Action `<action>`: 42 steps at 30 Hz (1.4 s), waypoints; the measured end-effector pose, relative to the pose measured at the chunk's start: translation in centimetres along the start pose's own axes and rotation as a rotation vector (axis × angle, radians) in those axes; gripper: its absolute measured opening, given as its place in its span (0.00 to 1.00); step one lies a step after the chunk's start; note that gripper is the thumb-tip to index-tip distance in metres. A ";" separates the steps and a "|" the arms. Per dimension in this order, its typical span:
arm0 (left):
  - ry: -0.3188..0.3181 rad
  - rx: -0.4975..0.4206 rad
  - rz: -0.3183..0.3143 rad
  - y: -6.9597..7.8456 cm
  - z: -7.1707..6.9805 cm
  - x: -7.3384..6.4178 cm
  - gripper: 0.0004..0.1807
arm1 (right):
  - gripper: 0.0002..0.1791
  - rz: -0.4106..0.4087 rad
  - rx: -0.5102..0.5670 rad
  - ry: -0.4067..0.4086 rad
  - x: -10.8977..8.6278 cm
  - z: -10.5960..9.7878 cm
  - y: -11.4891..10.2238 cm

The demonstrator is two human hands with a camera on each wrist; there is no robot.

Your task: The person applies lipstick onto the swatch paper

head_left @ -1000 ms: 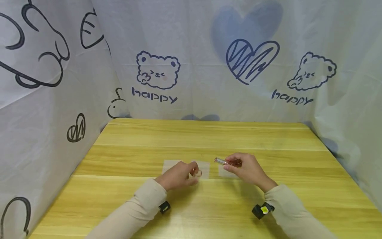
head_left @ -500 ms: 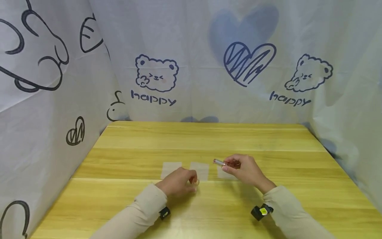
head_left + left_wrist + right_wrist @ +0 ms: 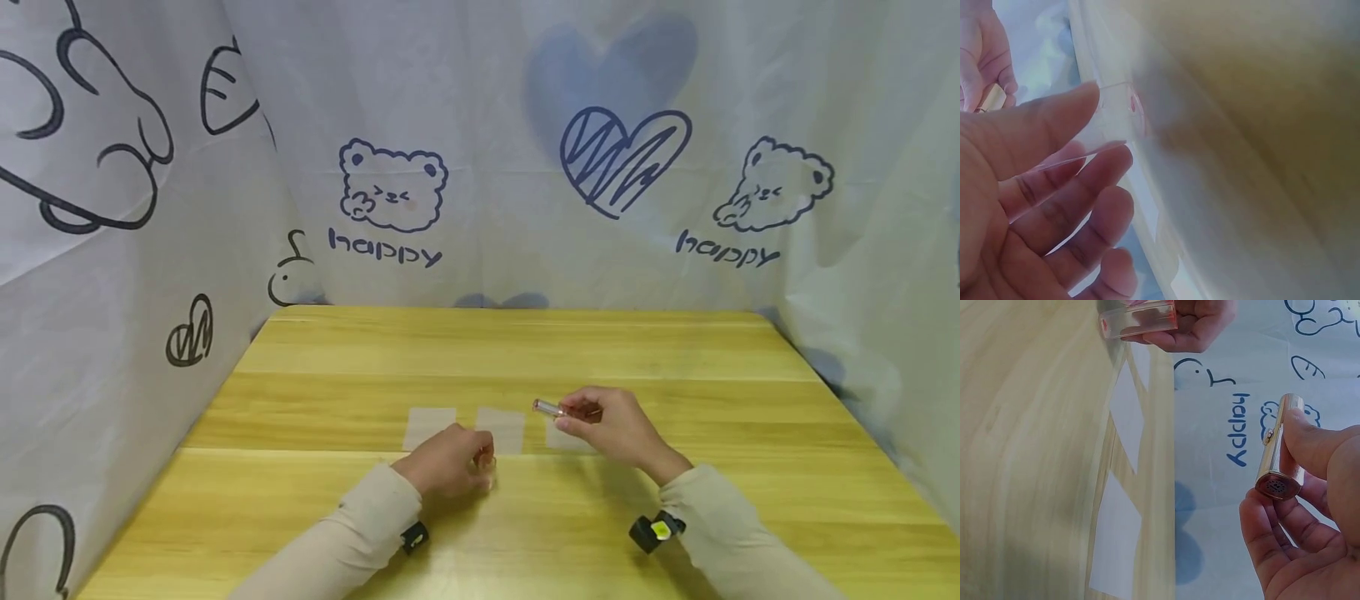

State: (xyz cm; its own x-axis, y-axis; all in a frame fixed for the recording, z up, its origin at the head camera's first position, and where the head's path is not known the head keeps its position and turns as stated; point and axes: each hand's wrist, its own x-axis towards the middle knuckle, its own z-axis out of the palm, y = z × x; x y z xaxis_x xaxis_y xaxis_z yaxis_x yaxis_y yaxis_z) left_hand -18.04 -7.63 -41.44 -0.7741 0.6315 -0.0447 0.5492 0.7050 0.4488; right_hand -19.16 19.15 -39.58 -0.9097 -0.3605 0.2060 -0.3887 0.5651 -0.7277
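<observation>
My left hand [image 3: 448,460] pinches a clear, hollow plastic cap [image 3: 1141,320] between thumb and fingers, a little above the table. One end of this cap shows a small pink-red mark in the left wrist view. My right hand [image 3: 617,423] holds a shiny gold lipstick tube [image 3: 1277,450] by its sides. In the head view the tube points left, tilted slightly, and most of it is hidden by the fingers. A dark reddish end with a dotted round patch faces the right wrist camera. The cap and the tube are apart.
Three whitish paper squares lie in a row on the wooden table [image 3: 480,350]: a left square [image 3: 430,427], a middle square [image 3: 504,429] and a right square [image 3: 566,437] partly under my right hand. White cloth [image 3: 495,225] with drawings hangs behind the table and at both sides.
My left hand has drawn slightly toward me with the clear cap, which has come down off the middle square in the head view. My right hand and the lipstick tube have hardly moved.
</observation>
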 end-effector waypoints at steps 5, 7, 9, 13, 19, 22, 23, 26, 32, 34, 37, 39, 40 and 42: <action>-0.016 -0.018 -0.021 0.0 0.1 -0.1 0.12 | 0.12 0.012 -0.013 0.001 0.0 0.0 -0.4; -0.030 -0.027 -0.045 0.1 0.0 -0.1 0.15 | 0.12 0.010 -0.016 0.003 0.1 0.0 -0.5; -0.047 -0.044 -0.072 0.1 -0.1 -0.2 0.20 | 0.12 0.009 -0.021 0.001 0.2 0.0 -0.6; -0.017 -0.097 -0.066 0.0 -0.6 -0.2 0.28 | 0.12 0.003 -0.024 0.001 0.3 0.0 -0.8; 0.204 -0.207 0.007 0.6 -1.5 0.1 0.23 | 0.11 -0.018 -0.042 0.013 0.5 0.0 -1.3; 0.302 -0.300 -0.001 1.2 -1.5 0.4 0.19 | 0.11 -0.045 -0.045 0.029 0.6 0.2 -1.6; 0.327 -0.335 -0.012 1.4 -1.5 0.6 0.19 | 0.11 -0.055 -0.044 0.038 0.6 0.3 -1.7; 0.369 -0.457 -0.068 2.1 -1.4 0.9 0.19 | 0.11 -0.109 -0.047 0.076 0.8 0.6 -2.0; 0.448 -0.620 -0.153 3.2 -1.4 1.7 0.20 | 0.13 -0.216 -0.079 0.177 0.8 1.0 -2.5; 0.475 -0.667 -0.161 3.4 -1.4 2.0 0.20 | 0.14 -0.252 -0.089 0.207 0.9 1.1 -2.6; 0.499 -0.754 -0.169 3.8 -1.3 2.3 0.21 | 0.15 -0.312 -0.097 0.250 0.9 1.3 -2.8; 0.504 -0.809 -0.177 4.0 -1.2 2.4 0.21 | 0.16 -0.346 -0.100 0.276 1.0 1.5 -2.9; 0.506 -0.830 -0.177 4.1 -1.2 2.5 0.22 | 0.16 -0.361 -0.099 0.286 1.0 1.6 -2.9; 0.506 -0.866 -0.182 4.2 -1.1 2.5 0.22 | 0.17 -0.381 -0.102 0.296 0.9 1.8 -2.9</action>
State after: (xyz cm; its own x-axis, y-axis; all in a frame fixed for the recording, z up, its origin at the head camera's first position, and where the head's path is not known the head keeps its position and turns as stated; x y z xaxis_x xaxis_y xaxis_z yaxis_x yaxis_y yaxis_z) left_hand -18.02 -3.49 -38.68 -0.9758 0.1859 0.1153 0.1482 0.1742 0.9735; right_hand -18.59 15.82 -38.46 -0.6970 -0.3374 0.6327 -0.7004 0.5097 -0.4997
